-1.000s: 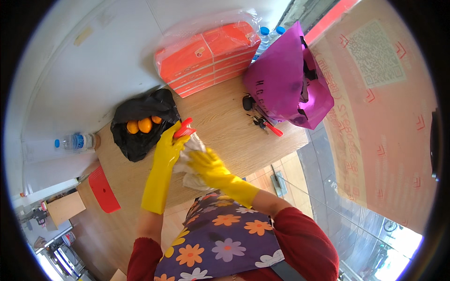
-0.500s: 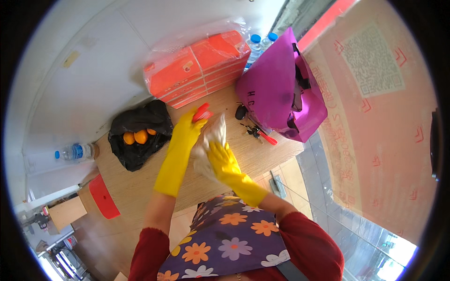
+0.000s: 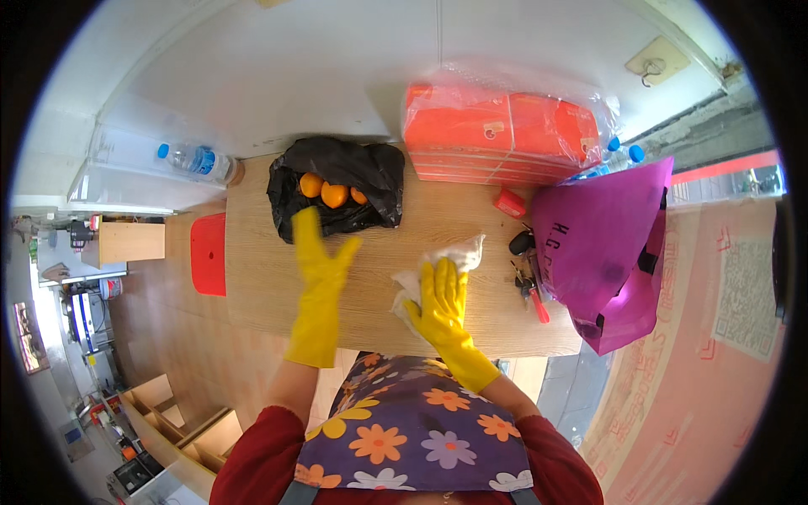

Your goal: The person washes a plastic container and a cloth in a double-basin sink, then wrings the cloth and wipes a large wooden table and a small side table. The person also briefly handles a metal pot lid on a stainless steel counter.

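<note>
My right hand (image 3: pixel 443 305), in a yellow rubber glove, lies flat with outstretched fingers on a crumpled white cloth (image 3: pixel 468 251) on the wooden table (image 3: pixel 379 290). My left hand (image 3: pixel 320 252), gloved the same way and blurred by motion, holds nothing. Its fingers are apart, over or just in front of a black plastic bag (image 3: pixel 379 172). Several oranges (image 3: pixel 334 196) show in the bag's opening. A small red object (image 3: pixel 510 203) sits by the boxes; its kind is unclear.
Plastic-wrapped orange-red boxes (image 3: pixel 497 139) stand against the wall. To the right are a purple bag (image 3: pixel 598 244), keys with a red tag (image 3: pixel 537 303) and blue-capped bottles (image 3: pixel 635 155). Another bottle (image 3: pixel 200 162) is beyond the table's left end, above a red stool (image 3: pixel 209 252).
My left hand has let go of the small red object, now on the table near the boxes, and has moved left toward the black bag. The view has shifted. My right hand stays on the cloth.
</note>
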Motion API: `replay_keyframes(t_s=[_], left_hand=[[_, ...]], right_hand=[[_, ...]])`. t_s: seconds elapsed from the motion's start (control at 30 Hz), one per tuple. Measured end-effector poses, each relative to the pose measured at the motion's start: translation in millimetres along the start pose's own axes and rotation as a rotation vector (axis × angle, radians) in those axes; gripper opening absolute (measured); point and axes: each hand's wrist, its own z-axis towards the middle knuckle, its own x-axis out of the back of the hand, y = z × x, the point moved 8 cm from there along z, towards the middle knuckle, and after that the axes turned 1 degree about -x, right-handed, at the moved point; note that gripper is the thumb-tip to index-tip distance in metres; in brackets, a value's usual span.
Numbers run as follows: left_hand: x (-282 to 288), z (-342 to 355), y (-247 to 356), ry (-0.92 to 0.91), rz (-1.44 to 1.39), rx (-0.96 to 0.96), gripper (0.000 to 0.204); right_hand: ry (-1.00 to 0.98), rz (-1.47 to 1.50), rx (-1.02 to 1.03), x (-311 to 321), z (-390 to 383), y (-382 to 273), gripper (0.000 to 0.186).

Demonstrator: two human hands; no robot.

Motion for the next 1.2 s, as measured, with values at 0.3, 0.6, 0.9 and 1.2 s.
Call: replay_keyframes(t_s=[0.3, 0.6, 0.9, 1.2], left_hand=[[3.3, 92.2, -115.9, 0.1, -0.128, 0.081, 0.122], [-78.7, 93.7, -47.6, -0.469, -0.032, 0.058, 0.118], [115.4, 11.9, -128.4, -0.259, -0.293, -0.306, 0.067], [350.1, -91.8, -302.4, 0.037, -0.203, 0.333, 0.047]], right_hand=[[-0.057, -0.077, 0.228, -79.6, 162.7, 26.8, 0.062], [0.297, -0.088, -0.045, 29.9, -38.6, -36.4, 0.056], [-0.062, -0.318, -0.141, -167.7, 43.9, -177.3, 0.062], [0.307, 0.0, 0.356, -265.6, 316.2, -283.9, 0.043]])
